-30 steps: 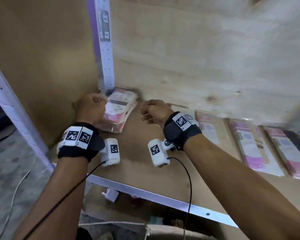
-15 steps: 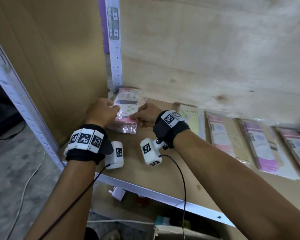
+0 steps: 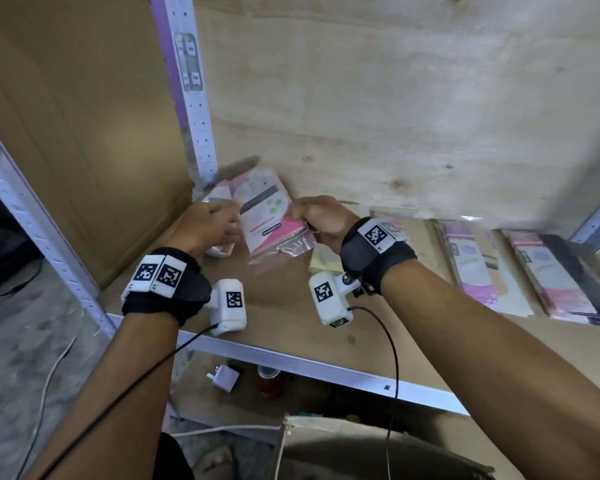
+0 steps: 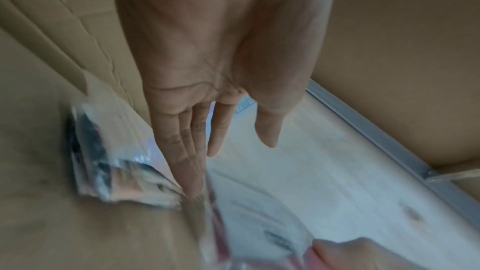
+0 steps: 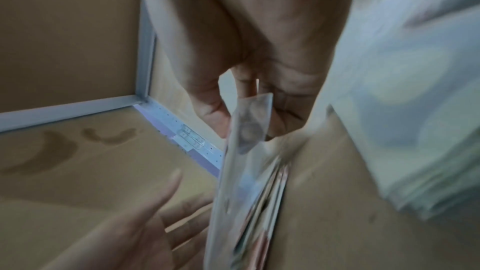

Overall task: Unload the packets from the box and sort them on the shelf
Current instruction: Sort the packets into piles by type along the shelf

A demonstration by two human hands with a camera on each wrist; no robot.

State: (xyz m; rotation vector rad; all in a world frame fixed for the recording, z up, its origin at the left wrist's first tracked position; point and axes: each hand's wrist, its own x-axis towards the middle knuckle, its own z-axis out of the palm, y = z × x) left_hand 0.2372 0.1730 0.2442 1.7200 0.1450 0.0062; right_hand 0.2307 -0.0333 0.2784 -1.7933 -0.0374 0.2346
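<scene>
The packet [image 3: 265, 211] is up off the shelf [image 3: 291, 306], tilted on edge in the far-left corner, sitting right between the two hands. Its long axis runs from far-left to near-right, clear plastic end trailing toward the near side. The right hand [image 3: 317, 216] has it: in the right wrist view thumb and fingers pinch the packet's near end. The left hand [image 3: 207, 225] is just to the packet's left, fingers straight and spread, their tips touching the packet's edge, steadying rather than gripping. Below and left of that hand lies a small stack of packets [image 3: 219, 249] against the corner post [image 3: 191, 98], and that looks like the target. So the held packet lies a short way right of the pile, and the right hand, being the carrier, would need to lay it flat leftward. Further right along the shelf, a row of pink packets [image 3: 475, 271] lies sorted.
</scene>
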